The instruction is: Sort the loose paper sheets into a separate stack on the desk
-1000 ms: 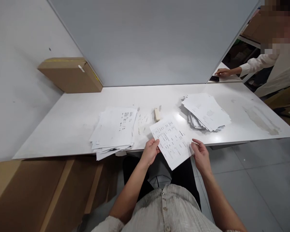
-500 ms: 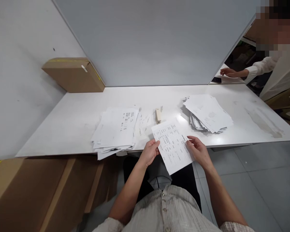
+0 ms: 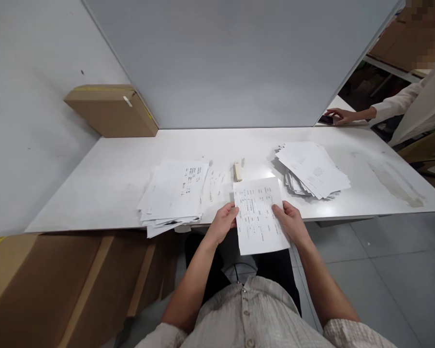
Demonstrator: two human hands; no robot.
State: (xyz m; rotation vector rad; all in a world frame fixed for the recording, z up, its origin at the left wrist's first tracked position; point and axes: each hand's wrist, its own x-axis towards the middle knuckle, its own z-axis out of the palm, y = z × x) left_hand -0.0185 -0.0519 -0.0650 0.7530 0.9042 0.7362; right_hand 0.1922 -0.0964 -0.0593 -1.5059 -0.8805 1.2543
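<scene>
Between my hands I hold a printed sheet of paper [image 3: 261, 217] over the table's front edge, its text side up. My left hand [image 3: 223, 222] pinches its left edge, thumb on top. On the right edge, my right hand [image 3: 293, 221] grips it the same way, with the fingers partly hidden beneath. Just beyond the paper lies a small beige stapler-like object [image 3: 238, 171]. To the left rests an uneven paper stack [image 3: 170, 193] that juts past the table edge. Another untidy paper pile [image 3: 313, 169] sits to the right.
The white table [image 3: 119, 183] backs onto a grey panel [image 3: 232, 63]. A cardboard box [image 3: 112, 111] stands at the back left, and larger cartons [image 3: 50, 280] are below the table. At the far right, a co-worker's hand [image 3: 340, 116] touches a dark phone [image 3: 325, 119].
The sheet has turned to lie straighter in front of me, and my right hand has shifted slightly left with it. The co-worker's hand has moved onto the phone.
</scene>
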